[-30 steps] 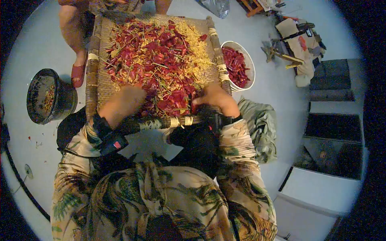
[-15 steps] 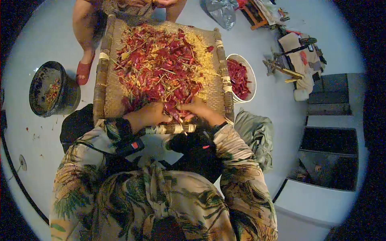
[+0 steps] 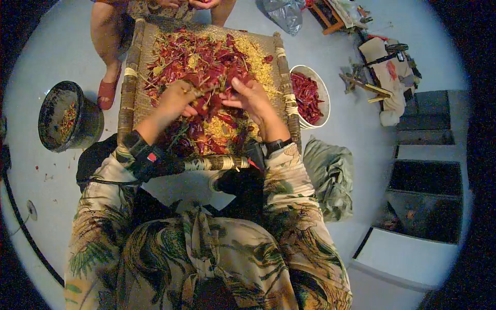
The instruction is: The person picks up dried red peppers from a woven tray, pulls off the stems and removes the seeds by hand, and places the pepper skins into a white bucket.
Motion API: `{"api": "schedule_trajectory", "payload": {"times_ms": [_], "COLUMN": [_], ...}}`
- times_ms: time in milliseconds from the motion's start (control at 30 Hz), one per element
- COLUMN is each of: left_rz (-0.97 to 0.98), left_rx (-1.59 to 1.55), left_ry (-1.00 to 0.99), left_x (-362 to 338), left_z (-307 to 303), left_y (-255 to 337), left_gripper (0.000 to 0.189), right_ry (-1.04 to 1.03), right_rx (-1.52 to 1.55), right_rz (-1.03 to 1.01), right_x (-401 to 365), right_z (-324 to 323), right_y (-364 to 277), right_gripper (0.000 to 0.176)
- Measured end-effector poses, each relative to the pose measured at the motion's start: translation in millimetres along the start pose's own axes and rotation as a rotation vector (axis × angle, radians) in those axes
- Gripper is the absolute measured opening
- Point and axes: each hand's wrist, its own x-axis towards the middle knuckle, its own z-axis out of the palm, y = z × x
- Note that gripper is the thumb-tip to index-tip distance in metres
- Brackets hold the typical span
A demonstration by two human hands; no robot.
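Observation:
Dried red chilies point(image 3: 199, 57), with stems and loose yellow seeds point(image 3: 261, 70), lie heaped on a woven tray point(image 3: 142, 111) framed in wooden poles. Over the middle of the heap, my left hand point(image 3: 175, 101) has its fingers bent around some dried chilies and stems. Facing it from the right, my right hand point(image 3: 253, 101) is open, thumb and fingers apart, fingertips close to the same clump. Seeds and more chilies show below the hands, near the tray's front pole point(image 3: 222, 164).
A white bucket point(image 3: 326, 106) of red chilies stands right of the tray. On the left is a black bucket point(image 3: 77, 93) with scraps inside. Another person's hands point(image 3: 204, 4) and leg point(image 3: 106, 46) are across the tray. A greenish sack point(image 3: 330, 175) lies at right.
Both my hands have moved from the tray's front edge forward to the middle of the heap. My right hand has opened. More yellow seeds show near the front.

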Motion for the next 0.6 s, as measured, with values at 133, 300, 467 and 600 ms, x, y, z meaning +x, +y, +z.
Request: {"api": "schedule_trajectory", "payload": {"times_ms": [133,300,467,600], "left_rz": [0.242,0.368,0.658,0.758], "left_rx": [0.343,0.930,1.046,1.011], "left_ry": [0.300,0.374,0.368,0.153], "left_x": [-1.5,-12.1,-34.8,-44.4], "left_z": [-14.3,-22.4,-2.4,17.4], "left_y": [5.2,10.1,22.0,17.4], "left_gripper": [0.050,0.050,0.048,0.050], "right_ry": [0.181,0.221,0.294,0.281], "right_rx": [-0.010,-0.122,-0.576,-1.142], "right_rz": [-0.095,-0.079,-0.128,-0.297], "right_x": [2.7,-12.8,-14.4,-20.4], "right_z": [-10.5,-20.1,-28.2,-6.9], "right_y": [3.9,13.1,44.4,45.9], "right_gripper": [0.060,0.057,0.044,0.052]}}
